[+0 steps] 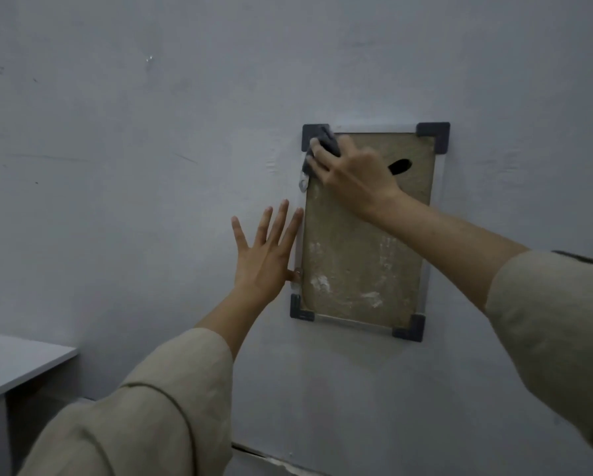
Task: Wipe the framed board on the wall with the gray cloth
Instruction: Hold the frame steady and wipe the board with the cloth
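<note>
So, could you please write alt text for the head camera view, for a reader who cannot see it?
A person's right hand presses a gray cloth against the top left corner of a framed board hanging on a pale wall. The left hand rests open and flat beside the board's left edge. Both sleeves are beige, and a white table corner shows at lower left.

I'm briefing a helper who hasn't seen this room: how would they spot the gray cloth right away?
Find the framed board hanging on the pale wall, brownish with dark corner caps. At its top-left corner the right hand presses a small bunched gray cloth. It is soft and crumpled, unlike the hard square caps.
</note>
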The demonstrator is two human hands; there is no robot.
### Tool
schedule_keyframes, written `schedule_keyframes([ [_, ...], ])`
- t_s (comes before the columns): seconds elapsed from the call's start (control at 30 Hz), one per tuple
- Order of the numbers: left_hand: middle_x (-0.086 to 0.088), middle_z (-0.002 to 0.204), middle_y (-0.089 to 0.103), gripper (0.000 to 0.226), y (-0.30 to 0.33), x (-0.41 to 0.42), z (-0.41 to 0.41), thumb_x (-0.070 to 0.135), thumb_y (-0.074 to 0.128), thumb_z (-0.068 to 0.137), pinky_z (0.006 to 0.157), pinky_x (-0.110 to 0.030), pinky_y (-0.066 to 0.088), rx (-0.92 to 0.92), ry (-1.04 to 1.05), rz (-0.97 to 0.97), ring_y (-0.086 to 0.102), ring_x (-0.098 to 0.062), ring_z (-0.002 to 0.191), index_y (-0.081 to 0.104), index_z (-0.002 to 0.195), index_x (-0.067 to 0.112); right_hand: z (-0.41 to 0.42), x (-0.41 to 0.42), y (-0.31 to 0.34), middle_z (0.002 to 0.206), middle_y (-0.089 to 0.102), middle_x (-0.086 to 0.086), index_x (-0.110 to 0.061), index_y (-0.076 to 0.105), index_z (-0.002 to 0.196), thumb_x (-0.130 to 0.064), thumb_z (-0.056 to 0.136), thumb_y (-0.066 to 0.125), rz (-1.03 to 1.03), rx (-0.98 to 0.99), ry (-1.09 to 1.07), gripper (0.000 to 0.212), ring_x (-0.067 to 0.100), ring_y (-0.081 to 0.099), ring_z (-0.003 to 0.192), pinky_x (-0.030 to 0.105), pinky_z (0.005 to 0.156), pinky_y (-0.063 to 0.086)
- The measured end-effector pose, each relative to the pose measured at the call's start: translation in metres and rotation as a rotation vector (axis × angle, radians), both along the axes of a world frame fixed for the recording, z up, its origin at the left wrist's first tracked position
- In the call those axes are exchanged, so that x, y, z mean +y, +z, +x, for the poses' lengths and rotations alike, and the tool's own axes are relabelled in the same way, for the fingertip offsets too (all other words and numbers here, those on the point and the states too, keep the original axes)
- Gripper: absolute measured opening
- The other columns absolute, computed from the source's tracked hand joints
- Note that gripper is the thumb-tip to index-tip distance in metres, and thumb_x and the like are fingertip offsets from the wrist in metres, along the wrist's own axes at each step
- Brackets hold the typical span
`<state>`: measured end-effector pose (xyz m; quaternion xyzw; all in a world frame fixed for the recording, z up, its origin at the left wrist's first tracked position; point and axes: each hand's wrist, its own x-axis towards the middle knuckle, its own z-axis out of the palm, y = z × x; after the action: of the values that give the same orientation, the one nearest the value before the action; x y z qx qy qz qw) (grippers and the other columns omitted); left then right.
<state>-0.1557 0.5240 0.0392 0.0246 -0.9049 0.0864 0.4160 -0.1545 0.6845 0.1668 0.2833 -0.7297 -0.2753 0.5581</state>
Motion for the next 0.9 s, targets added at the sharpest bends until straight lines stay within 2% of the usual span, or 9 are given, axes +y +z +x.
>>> schedule_keyframes([
  [0.03, 0.001, 0.144, -0.038, 0.112, 0.000, 0.000, 0.000, 0.060, 0.055, 0.077, 0.103, -0.067, -0.015, 0.001, 0.002, 0.004, -0.023, -0.025, 0.141, -0.037, 0.133, 0.028, -0.001, 0.002, 0.006, 0.148, 0.033, 0.014, -0.010, 0.035, 0.141, -0.007, 0.099, 0.036, 0.006, 0.003, 0.007, 0.042, 0.036, 0.048, 0.113, 0.035, 0.072, 0.049],
  [0.17, -0.001, 0.151, -0.031, 0.113, -0.002, 0.000, -0.002, 0.059, 0.058, 0.076, 0.102, -0.067, -0.015, 0.007, 0.017, 0.011, -0.022, -0.026, 0.141, -0.036, 0.133, 0.030, -0.001, 0.000, 0.023, 0.140, 0.041, 0.014, -0.008, 0.044, 0.133, -0.008, 0.099, 0.038, -0.213, 0.010, 0.007, 0.035, 0.036, 0.047, 0.107, 0.037, 0.071, 0.045],
  [0.3, 0.001, 0.142, -0.040, 0.114, -0.002, 0.000, -0.003, 0.059, 0.057, 0.077, 0.101, -0.067, -0.017, 0.016, 0.016, 0.009, -0.031, -0.023, 0.135, -0.039, 0.131, 0.030, 0.000, -0.005, 0.001, 0.150, 0.031, 0.013, -0.008, 0.033, 0.143, -0.007, 0.099, 0.035, 0.020, 0.009, 0.000, 0.043, 0.037, 0.046, 0.115, 0.034, 0.071, 0.047],
  [0.43, 0.001, 0.142, -0.039, 0.114, -0.002, -0.001, -0.003, 0.062, 0.056, 0.076, 0.101, -0.067, -0.017, 0.012, 0.022, -0.003, -0.033, -0.022, 0.132, -0.038, 0.132, 0.029, -0.001, 0.006, 0.035, 0.139, 0.045, 0.007, -0.014, 0.047, 0.133, -0.011, 0.098, 0.042, -0.083, 0.057, -0.004, 0.035, 0.034, 0.048, 0.108, 0.032, 0.062, 0.036],
  [0.53, -0.001, 0.150, -0.032, 0.113, -0.002, 0.000, -0.001, 0.060, 0.056, 0.077, 0.100, -0.066, -0.019, 0.013, 0.020, -0.003, -0.027, -0.025, 0.138, -0.038, 0.131, 0.029, 0.003, -0.002, 0.018, 0.143, 0.040, 0.012, -0.009, 0.044, 0.134, -0.009, 0.098, 0.040, -0.130, 0.006, -0.017, 0.036, 0.035, 0.047, 0.110, 0.033, 0.066, 0.041],
  [0.6, -0.002, 0.153, -0.028, 0.111, -0.002, 0.001, -0.001, 0.060, 0.054, 0.078, 0.100, -0.066, -0.019, 0.023, 0.026, -0.005, -0.024, -0.026, 0.140, -0.039, 0.131, 0.028, 0.002, -0.002, -0.001, 0.149, 0.031, 0.013, -0.010, 0.036, 0.141, -0.007, 0.099, 0.037, -0.039, -0.003, -0.011, 0.042, 0.035, 0.047, 0.113, 0.034, 0.072, 0.048],
  [0.67, -0.002, 0.153, -0.027, 0.110, -0.001, 0.001, -0.001, 0.060, 0.052, 0.080, 0.101, -0.067, -0.017, 0.022, 0.036, -0.014, -0.024, -0.026, 0.141, -0.040, 0.130, 0.028, 0.001, 0.008, -0.001, 0.150, 0.031, 0.011, -0.012, 0.034, 0.143, -0.006, 0.099, 0.038, 0.021, 0.016, 0.001, 0.045, 0.034, 0.048, 0.112, 0.035, 0.074, 0.050],
  [0.83, -0.002, 0.154, -0.025, 0.109, -0.002, 0.001, -0.001, 0.060, 0.053, 0.080, 0.102, -0.068, -0.015, 0.022, 0.031, -0.017, -0.021, -0.027, 0.142, -0.038, 0.132, 0.028, -0.003, 0.018, 0.016, 0.146, 0.035, 0.015, -0.008, 0.039, 0.139, -0.005, 0.099, 0.038, -0.241, 0.004, -0.015, 0.040, 0.039, 0.047, 0.110, 0.040, 0.074, 0.049],
  [0.9, -0.002, 0.155, -0.024, 0.110, -0.002, 0.001, -0.001, 0.060, 0.054, 0.079, 0.102, -0.068, -0.015, 0.025, 0.028, -0.009, -0.019, -0.027, 0.143, -0.037, 0.132, 0.028, 0.000, 0.009, -0.002, 0.149, 0.031, 0.016, -0.008, 0.034, 0.142, -0.004, 0.098, 0.037, -0.176, -0.015, -0.014, 0.044, 0.036, 0.048, 0.111, 0.037, 0.075, 0.050],
])
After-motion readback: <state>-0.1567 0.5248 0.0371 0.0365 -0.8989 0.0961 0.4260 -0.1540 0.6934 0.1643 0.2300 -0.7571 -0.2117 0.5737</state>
